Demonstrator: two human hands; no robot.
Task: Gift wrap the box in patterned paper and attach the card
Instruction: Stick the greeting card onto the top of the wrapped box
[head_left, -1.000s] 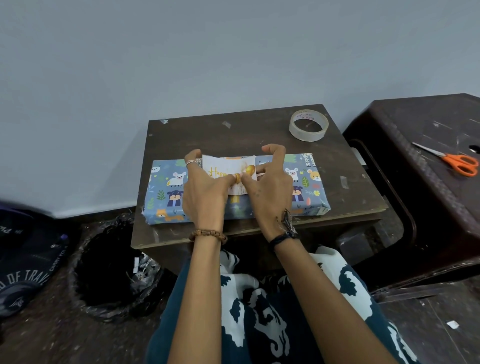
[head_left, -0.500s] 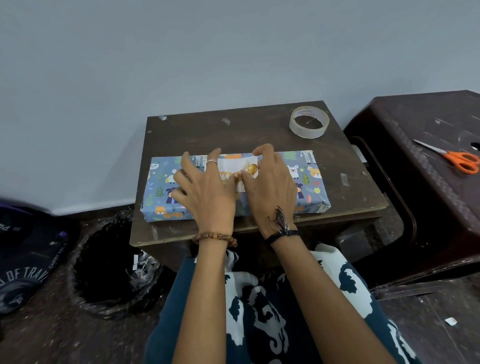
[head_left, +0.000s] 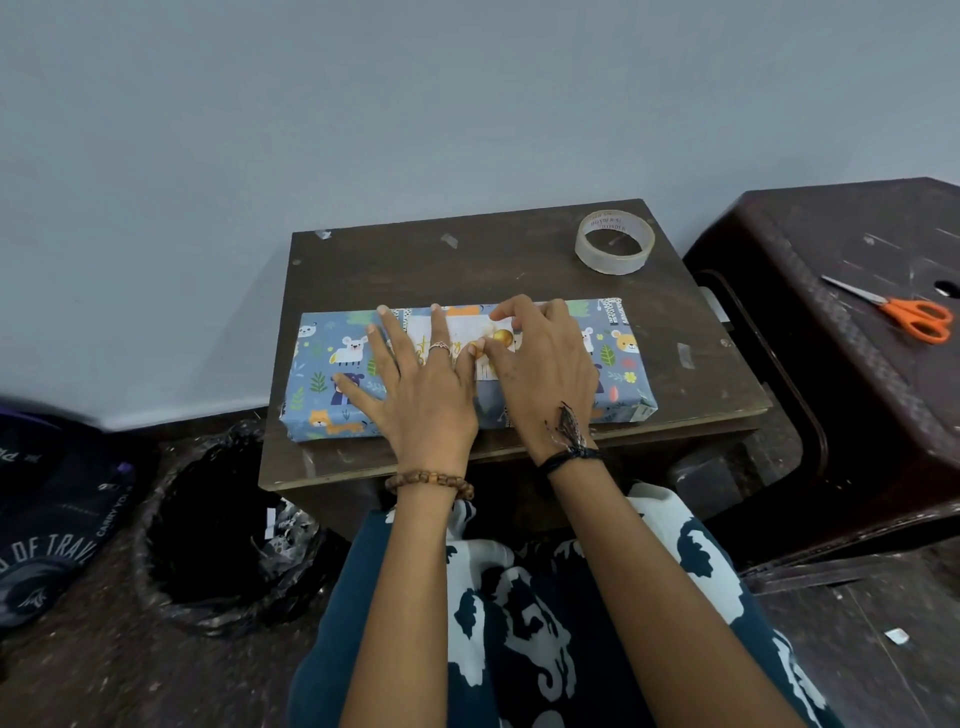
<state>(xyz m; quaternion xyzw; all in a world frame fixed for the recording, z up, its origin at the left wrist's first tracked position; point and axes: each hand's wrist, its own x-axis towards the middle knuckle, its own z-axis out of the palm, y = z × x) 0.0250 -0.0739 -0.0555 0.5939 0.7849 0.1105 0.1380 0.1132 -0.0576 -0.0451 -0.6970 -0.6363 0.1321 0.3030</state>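
A flat box wrapped in blue animal-print paper (head_left: 332, 374) lies across a small dark wooden table (head_left: 467, 260). On the middle of its top lies a white card (head_left: 470, 328) with gold lettering and a gold ball. My left hand (head_left: 415, 384) lies flat with spread, straight fingers over the card's left part and the paper. My right hand (head_left: 545, 369) rests on the card's right part, fingers bent, fingertips touching the card near the gold ball. Much of the card is hidden under both hands.
A roll of clear tape (head_left: 614, 241) stands at the table's far right corner. Orange-handled scissors (head_left: 909, 314) lie on a dark plastic stool (head_left: 857, 415) to the right. A black-lined bin (head_left: 218, 530) sits on the floor at left, beside a dark bag (head_left: 47, 519).
Both hands held the card up by its edges a second ago; they have since laid it down and now press it flat on the box. The left fingers have spread wider.
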